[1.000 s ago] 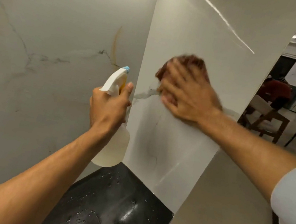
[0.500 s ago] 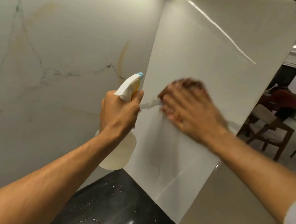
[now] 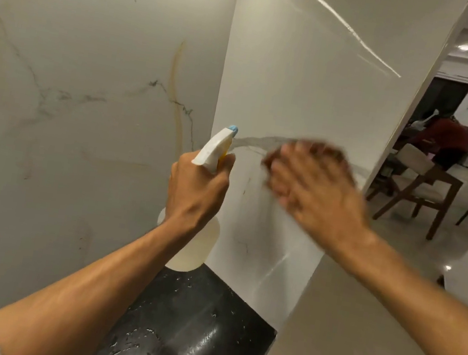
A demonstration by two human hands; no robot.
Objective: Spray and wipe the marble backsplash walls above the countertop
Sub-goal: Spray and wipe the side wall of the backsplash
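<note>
My left hand [image 3: 197, 187] grips the neck of a spray bottle [image 3: 196, 242] with a white trigger head and blue nozzle, held upright near the inside corner of the walls. My right hand [image 3: 314, 187], blurred by motion, presses a reddish-brown cloth [image 3: 323, 150] flat against the right marble wall [image 3: 304, 75], with its fingers stretched out over the cloth. The cloth is mostly hidden under the hand. The left marble wall [image 3: 89, 77] shows grey veins and a yellowish streak.
A wet black countertop [image 3: 187, 329] lies below the corner. A beige panel [image 3: 352, 349] runs along the right wall's near edge. Beyond the wall's end stand wooden chairs [image 3: 421, 188] and a person in red [image 3: 447, 137] in another room.
My right hand has swept the cloth across the right wall, from up near the corner down and to the right. The left hand keeps its grip on the bottle.
</note>
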